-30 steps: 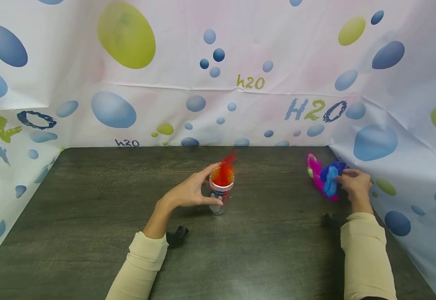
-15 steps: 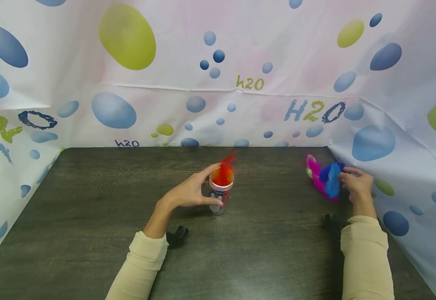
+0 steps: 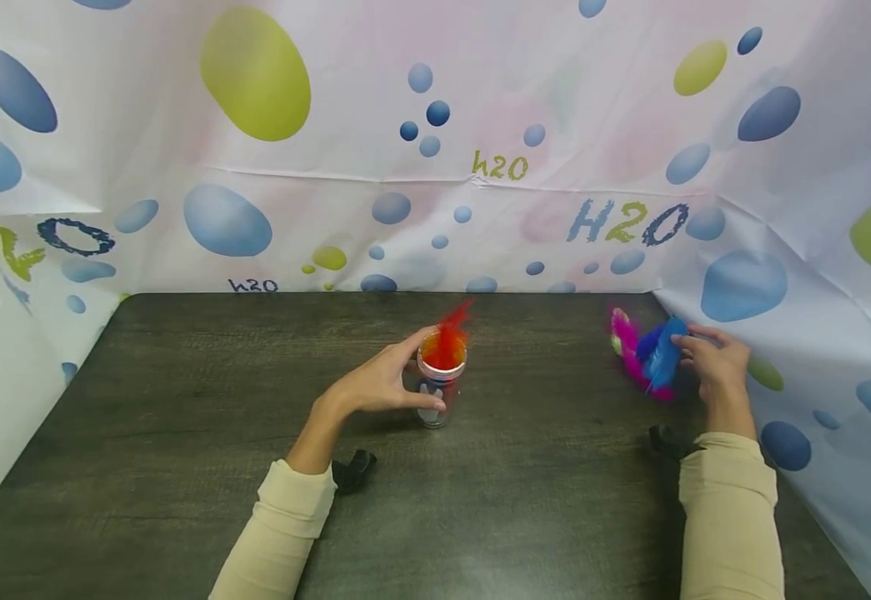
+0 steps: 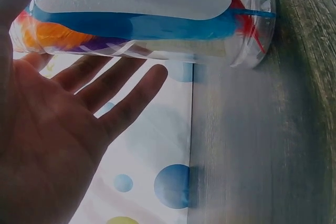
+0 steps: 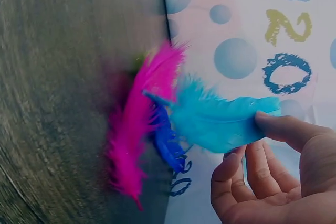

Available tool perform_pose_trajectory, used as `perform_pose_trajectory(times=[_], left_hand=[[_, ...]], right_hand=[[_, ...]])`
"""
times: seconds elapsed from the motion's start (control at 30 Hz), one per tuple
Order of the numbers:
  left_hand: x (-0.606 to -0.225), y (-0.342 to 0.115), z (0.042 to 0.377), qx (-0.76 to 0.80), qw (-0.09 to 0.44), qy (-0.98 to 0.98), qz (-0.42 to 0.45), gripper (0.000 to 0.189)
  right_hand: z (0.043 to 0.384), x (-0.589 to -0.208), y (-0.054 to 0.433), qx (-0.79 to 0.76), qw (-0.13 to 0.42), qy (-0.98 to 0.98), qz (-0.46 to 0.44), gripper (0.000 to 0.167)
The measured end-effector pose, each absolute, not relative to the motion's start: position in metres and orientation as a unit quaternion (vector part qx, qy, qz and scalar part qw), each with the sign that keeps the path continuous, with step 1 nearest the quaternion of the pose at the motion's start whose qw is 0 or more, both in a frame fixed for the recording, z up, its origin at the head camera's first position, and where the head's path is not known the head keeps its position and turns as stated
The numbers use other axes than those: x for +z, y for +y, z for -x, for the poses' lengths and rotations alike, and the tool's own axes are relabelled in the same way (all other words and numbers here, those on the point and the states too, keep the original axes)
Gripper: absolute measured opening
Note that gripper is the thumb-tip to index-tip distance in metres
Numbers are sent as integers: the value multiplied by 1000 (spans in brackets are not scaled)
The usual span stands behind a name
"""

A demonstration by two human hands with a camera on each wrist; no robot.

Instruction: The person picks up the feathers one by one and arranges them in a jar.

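Observation:
Mid-table in the head view stands a clear plastic jar [image 3: 452, 393], upright and without a lid. A red-orange feather [image 3: 450, 332] pokes out of its mouth, and coloured feathers show through its wall in the left wrist view. My left hand [image 3: 378, 385] holds the jar from the left, thumb in front and fingers behind. At the far right, my right hand [image 3: 718, 364] pinches a light blue feather [image 5: 220, 124] between thumb and fingertips, its quill pointing down. Behind it a pink feather [image 5: 126, 145] and a dark blue feather [image 5: 168, 142] lie on the table.
The dark wooden table [image 3: 510, 500] is bordered at the back and sides by a white sheet [image 3: 555, 100] printed with blue and green bubbles. The right hand is close to the sheet's right side. Black wrist mounts [image 3: 354, 471] show beside the cream sleeves.
The right hand has shifted slightly right, raising and tilting the light blue feather away from the pile. The left hand and jar have stayed in place.

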State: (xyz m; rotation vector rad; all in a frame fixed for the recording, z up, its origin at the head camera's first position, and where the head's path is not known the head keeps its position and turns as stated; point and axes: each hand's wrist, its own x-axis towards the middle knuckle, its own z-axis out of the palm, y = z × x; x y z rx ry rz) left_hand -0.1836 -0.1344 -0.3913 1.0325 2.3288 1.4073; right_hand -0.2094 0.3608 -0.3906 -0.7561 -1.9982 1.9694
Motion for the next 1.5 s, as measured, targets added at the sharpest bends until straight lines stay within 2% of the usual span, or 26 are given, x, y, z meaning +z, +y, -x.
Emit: perform_pose_trajectory(times=[0.3, 0.7, 1.1, 1.5], left_hand=[[-389, -134, 183, 474, 126, 802, -341, 99], [-384, -136, 182, 483, 129, 795, -343, 98], [-384, -135, 182, 487, 133, 794, -339, 98], [-383, -134, 185, 484, 125, 794, -346, 97]], right_hand=[[204, -370, 351, 671, 141, -685, 245, 17], [199, -333, 328, 728, 179, -643, 158, 27], [198, -314, 306, 706, 177, -671, 139, 33], [203, -305, 293, 705, 167, -685, 76, 34]])
